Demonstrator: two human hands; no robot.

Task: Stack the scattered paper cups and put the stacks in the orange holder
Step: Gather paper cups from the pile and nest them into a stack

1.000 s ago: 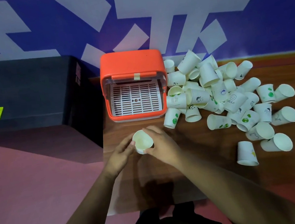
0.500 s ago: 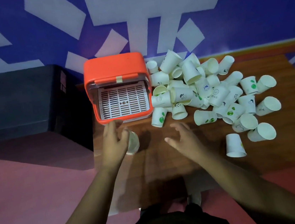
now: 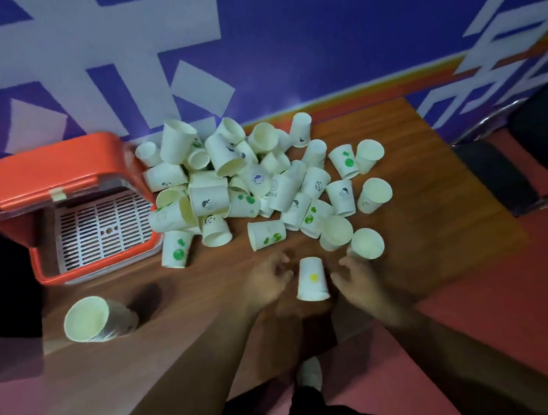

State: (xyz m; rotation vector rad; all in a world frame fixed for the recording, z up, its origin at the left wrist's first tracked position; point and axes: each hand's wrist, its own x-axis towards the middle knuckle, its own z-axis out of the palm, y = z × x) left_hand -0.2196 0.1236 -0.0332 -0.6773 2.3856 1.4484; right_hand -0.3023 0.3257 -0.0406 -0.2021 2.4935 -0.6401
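Left hand (image 3: 268, 285) is off the short stack (image 3: 98, 318), which now lies on its side alone at the table's 8 o'clock edge, mouth toward the camera. Both hands have moved to 5 o'clock of the pile, flanking an upside-down cup with a yellow mark (image 3: 312, 280). Right hand (image 3: 357, 278) sits just beside it; contact is possibly made, blur prevents confirmation.

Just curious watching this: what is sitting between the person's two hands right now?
In the head view, one upside-down paper cup with a yellow heart stands on the wooden table, between the left hand and right hand. Neither hand clearly grips it.
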